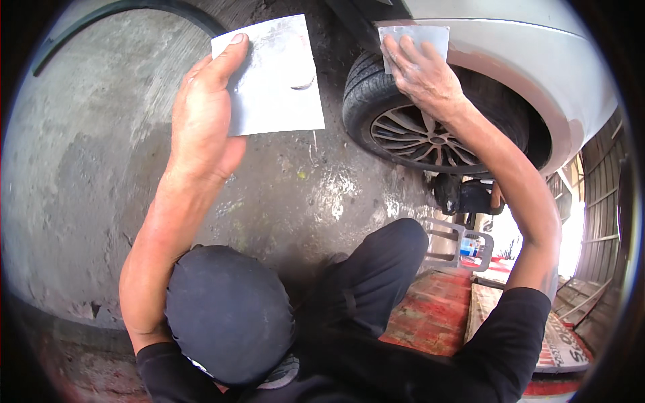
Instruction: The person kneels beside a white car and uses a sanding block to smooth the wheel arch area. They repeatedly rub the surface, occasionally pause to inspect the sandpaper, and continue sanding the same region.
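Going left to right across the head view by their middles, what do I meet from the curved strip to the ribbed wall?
Dark curved strip → left hand → pale rectangular sheet → right hand → ribbed wall.

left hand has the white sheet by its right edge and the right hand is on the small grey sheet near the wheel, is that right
Not quite: the head view shows the left hand gripping the white sheet by its left edge. The right hand is indeed on the small grey sheet near the wheel.
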`<state>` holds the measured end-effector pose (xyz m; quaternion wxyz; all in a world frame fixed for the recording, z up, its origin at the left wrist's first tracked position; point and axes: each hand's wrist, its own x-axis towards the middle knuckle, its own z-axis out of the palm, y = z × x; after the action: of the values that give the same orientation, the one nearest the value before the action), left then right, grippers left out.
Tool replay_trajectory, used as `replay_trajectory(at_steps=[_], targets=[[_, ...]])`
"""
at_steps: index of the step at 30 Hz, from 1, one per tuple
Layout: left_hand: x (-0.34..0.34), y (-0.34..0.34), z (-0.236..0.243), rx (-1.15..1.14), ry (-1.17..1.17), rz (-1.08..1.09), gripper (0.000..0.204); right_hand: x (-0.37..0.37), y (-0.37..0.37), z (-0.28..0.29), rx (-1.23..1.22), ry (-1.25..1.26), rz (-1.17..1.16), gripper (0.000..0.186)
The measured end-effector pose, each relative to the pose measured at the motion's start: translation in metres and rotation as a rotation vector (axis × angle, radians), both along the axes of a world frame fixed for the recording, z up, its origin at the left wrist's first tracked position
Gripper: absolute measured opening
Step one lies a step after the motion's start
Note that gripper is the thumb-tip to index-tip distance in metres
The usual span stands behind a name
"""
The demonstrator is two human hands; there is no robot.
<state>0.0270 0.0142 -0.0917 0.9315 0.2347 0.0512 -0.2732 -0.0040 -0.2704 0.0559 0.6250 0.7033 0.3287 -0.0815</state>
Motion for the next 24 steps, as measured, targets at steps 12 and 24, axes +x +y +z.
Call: replay_trajectory(at_steps=[12, 24], targets=[[0.001, 0.005, -0.001, -0.008, 0.009, 0.010, 0.037, 0.008, 0.000, 0.002, -0.105, 0.016, -0.025, 0.043], [0.002, 0.007, -0.003, -0.010, -0.003, 0.017, 0.035, -0.012, 0.004, 0.015, -0.027, 0.015, -0.061, 0.062]])
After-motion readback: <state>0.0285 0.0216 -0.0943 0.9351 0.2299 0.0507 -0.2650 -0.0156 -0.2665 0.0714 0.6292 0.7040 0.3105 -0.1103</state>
